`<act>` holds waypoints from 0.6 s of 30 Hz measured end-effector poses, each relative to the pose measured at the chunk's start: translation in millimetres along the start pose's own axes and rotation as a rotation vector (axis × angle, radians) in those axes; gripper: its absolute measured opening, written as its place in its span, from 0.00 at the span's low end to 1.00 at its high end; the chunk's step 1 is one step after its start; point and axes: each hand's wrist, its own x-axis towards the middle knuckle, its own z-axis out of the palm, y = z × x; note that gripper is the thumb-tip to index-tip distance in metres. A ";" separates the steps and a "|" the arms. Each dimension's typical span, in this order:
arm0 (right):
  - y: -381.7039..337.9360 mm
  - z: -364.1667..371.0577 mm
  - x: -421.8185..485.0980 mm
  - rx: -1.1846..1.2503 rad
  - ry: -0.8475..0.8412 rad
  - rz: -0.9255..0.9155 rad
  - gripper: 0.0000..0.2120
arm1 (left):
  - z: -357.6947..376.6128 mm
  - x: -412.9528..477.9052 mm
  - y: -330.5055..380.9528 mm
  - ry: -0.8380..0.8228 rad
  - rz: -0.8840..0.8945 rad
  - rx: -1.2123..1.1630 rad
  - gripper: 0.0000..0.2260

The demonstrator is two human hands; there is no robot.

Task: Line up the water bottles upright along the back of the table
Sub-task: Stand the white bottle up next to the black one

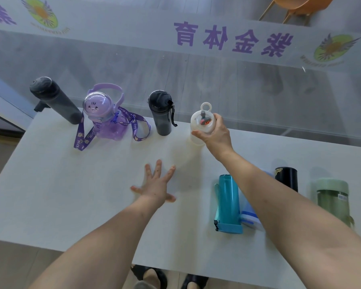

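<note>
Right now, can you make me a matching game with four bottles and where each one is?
Bottles:
1. white bottle
2. purple bottle
3. teal bottle
4. green bottle

Places:
A. lying down at the table's front right
B. held in the right hand
C. farthest right
D. standing in the back row with a strap around it

Pairs: 1-B, 2-D, 3-A, 4-C
</note>
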 end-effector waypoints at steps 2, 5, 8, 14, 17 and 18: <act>-0.7 -0.7 -0.4 0.002 -0.006 -0.004 0.36 | 0.3 0.3 0.1 0.000 -0.001 0.000 0.50; -0.1 -2.5 0.6 0.011 -0.027 -0.011 0.34 | 0.3 0.6 0.7 -0.003 -0.006 -0.001 0.50; 1.1 -5.2 4.1 0.017 -0.061 -0.021 0.33 | 1.2 2.1 0.5 -0.005 -0.010 -0.007 0.51; 0.1 -5.4 3.9 0.036 -0.069 -0.023 0.33 | 2.8 3.5 0.3 -0.005 -0.010 -0.015 0.51; -1.4 -4.6 2.3 0.043 -0.063 -0.021 0.32 | 2.2 2.3 -0.3 -0.001 -0.004 -0.020 0.51; -2.2 -4.9 1.7 0.044 -0.062 -0.022 0.33 | 2.0 2.0 -0.6 -0.002 -0.003 -0.026 0.51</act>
